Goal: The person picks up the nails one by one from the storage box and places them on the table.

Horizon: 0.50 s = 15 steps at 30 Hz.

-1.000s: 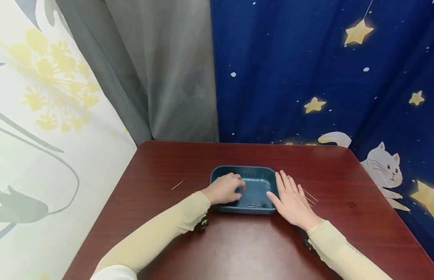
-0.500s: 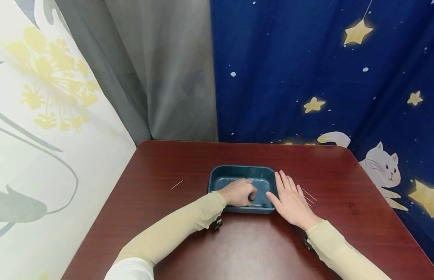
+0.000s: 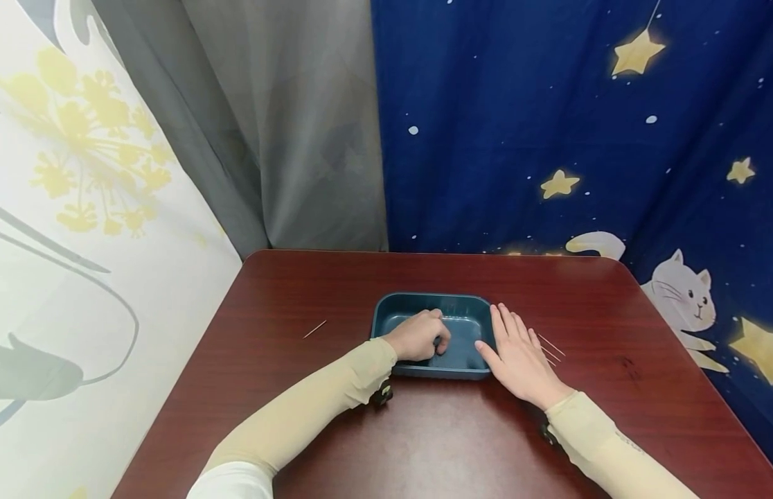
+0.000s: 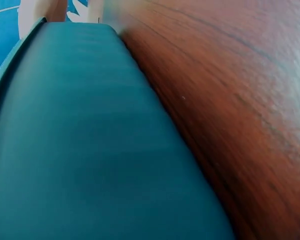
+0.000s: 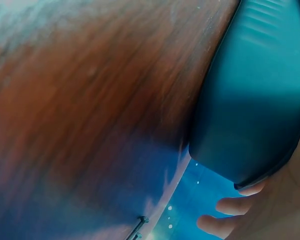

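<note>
In the head view, a dark teal tray (image 3: 433,372) sits on the table. My left hand (image 3: 418,336) is inside it, fingers curled and thumb drawn in. It grips thin dark nails, which the fingers hide. My right hand (image 3: 520,353) lies with straight fingers along the tray's right rim, touching it. The left wrist view is filled by the outer wall (image 4: 85,125) of the tray; the left hand's fingers do not show there. In the right wrist view, the fingers (image 5: 230,206) of my right hand reach past the tray's end (image 5: 260,90).
Several thin nails (image 3: 551,344) lie on the table right of my right hand; a nail's head (image 5: 142,219) shows in the right wrist view. One more thin nail (image 3: 314,329) lies left of the tray. Curtains hang behind the reddish-brown table (image 3: 287,291).
My left hand moved right and toward the tray's front, curled its fingers over the nails there, then drew back slightly. The nails no longer show on the tray floor. My right hand stayed still.
</note>
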Motion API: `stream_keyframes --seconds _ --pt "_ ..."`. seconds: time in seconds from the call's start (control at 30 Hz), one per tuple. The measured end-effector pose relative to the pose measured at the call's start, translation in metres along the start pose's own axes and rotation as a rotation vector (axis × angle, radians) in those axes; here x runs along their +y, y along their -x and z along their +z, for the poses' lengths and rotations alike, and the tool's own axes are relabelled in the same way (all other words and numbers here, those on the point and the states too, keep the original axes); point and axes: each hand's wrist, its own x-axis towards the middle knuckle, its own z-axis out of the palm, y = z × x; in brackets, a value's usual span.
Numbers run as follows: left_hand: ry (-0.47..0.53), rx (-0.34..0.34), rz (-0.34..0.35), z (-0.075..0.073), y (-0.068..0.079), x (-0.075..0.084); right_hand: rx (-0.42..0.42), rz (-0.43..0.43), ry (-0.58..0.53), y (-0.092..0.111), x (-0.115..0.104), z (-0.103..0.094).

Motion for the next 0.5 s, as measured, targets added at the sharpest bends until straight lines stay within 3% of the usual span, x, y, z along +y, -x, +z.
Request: stream_keyframes --seconds 0.27,0.5 --pt "-0.056 0.074 -0.130 0.000 0.002 -0.001 0.000 0.008 -0.015 0.000 -0.001 -0.001" --pt "-0.056 -0.013 -0.221 -0.002 0.010 0.002 0.000 0.007 -0.020 0.000 0.000 -0.001"
